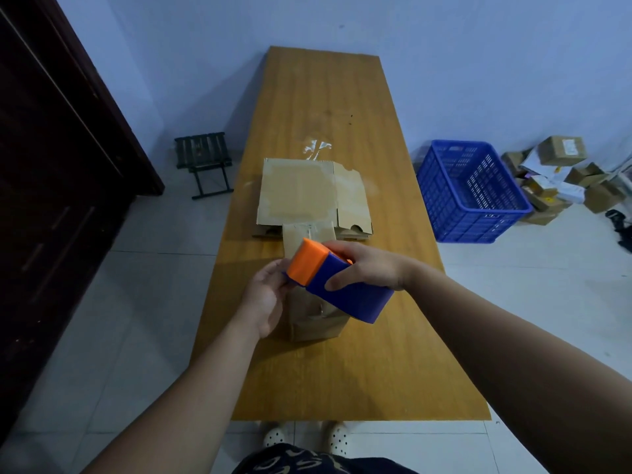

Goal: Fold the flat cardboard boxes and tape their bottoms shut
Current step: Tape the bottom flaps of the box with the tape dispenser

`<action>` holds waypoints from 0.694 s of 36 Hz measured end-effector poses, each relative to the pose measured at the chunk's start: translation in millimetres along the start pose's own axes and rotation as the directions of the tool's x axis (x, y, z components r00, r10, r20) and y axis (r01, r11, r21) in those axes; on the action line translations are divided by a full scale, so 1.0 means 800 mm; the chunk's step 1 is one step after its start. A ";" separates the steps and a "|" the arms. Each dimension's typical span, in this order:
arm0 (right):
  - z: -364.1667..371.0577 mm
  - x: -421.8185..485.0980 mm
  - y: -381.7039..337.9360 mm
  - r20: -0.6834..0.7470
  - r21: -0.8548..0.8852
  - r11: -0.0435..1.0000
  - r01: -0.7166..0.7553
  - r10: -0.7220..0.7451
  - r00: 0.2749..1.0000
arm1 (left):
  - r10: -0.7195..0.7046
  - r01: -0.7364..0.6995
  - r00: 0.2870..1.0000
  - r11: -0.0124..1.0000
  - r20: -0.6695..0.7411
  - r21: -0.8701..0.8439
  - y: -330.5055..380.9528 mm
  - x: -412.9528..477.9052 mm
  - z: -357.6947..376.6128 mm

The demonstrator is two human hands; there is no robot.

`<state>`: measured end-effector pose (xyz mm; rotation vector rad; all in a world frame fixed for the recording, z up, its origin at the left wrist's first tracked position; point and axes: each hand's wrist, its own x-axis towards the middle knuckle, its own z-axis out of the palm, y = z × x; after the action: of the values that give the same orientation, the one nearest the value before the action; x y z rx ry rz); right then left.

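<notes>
Head view. I can read no text, number or brand here. Three marks come closest. (a) A pale rectangular label [570,146] on the small brown cardboard box [562,151] atop the pile at far right: its print is too small to make out. (b) A small moulded mark on the near wall of the blue slotted plastic crate [478,224]: blurred. (c) Pale lettering-like pattern on the dark garment [307,461] at the bottom edge: illegible.
</notes>
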<state>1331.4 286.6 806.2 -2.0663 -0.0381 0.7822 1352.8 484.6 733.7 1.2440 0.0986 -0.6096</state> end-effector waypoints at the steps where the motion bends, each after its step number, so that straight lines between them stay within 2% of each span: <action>1: 0.000 0.000 0.000 0.000 -0.001 1.000 -0.003 0.003 1.000 | -0.006 0.006 1.000 1.000 -0.020 0.016 0.000 0.000 -0.001; 9: -0.003 -0.001 -0.001 0.001 -0.015 1.000 -0.016 0.016 1.000 | -0.028 0.029 0.999 0.998 -0.017 0.057 0.001 -0.005 -0.001; 13: 0.000 -0.002 -0.005 0.000 -0.023 1.000 -0.019 0.019 1.000 | -0.059 0.069 0.991 0.994 -0.118 0.080 0.002 -0.004 0.009; 18: 0.000 -0.004 -0.011 0.002 -0.045 0.999 -0.005 0.005 1.000 | -0.005 0.045 0.975 0.983 -0.221 0.176 -0.003 -0.001 0.019; 25: -0.012 -0.008 -0.011 -0.085 -0.129 0.991 0.022 -0.033 0.996 | -0.009 0.043 0.949 0.994 -0.314 0.102 -0.013 0.000 0.013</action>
<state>1333.8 282.4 819.9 -2.2144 -0.0693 0.6871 1345.4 472.9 728.6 1.4405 0.3525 -0.4397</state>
